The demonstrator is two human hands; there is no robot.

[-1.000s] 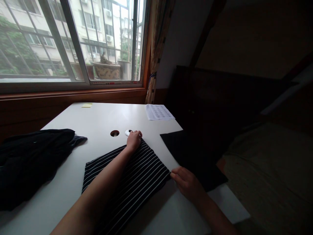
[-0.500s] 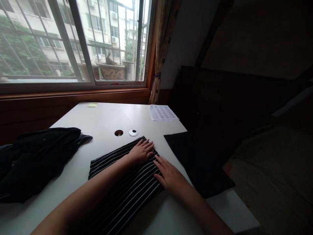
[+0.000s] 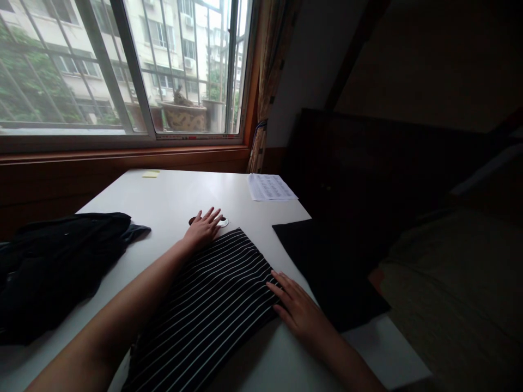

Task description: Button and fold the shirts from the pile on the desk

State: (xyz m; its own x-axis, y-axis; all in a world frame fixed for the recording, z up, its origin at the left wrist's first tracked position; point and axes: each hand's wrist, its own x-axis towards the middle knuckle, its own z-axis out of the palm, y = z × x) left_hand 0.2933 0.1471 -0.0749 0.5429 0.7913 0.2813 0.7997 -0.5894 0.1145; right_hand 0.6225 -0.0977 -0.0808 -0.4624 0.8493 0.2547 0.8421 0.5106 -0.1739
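Has the left hand (image 3: pixel 203 228) spread, gripping nothing, at the far edge of the striped cloth (image 3: pixel 212 294) on the table (image 3: pixel 196 188), partly hiding a hole (image 3: pixel 192 221) and cap (image 3: pixel 224 222), and lays the right hand (image 3: pixel 300 313) loose along the right edge, with dark clothes (image 3: pixel 65 267) leftward, black fabric (image 3: pixel 327 272) rightward, papers (image 3: pixel 272 188) and yellow note (image 3: pixel 151 173) beyond.

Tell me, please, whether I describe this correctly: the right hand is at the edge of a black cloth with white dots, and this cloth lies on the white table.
Not quite: the black cloth has white stripes, not dots, as the head view shows. The right hand is indeed at its edge, and it lies on the white table.
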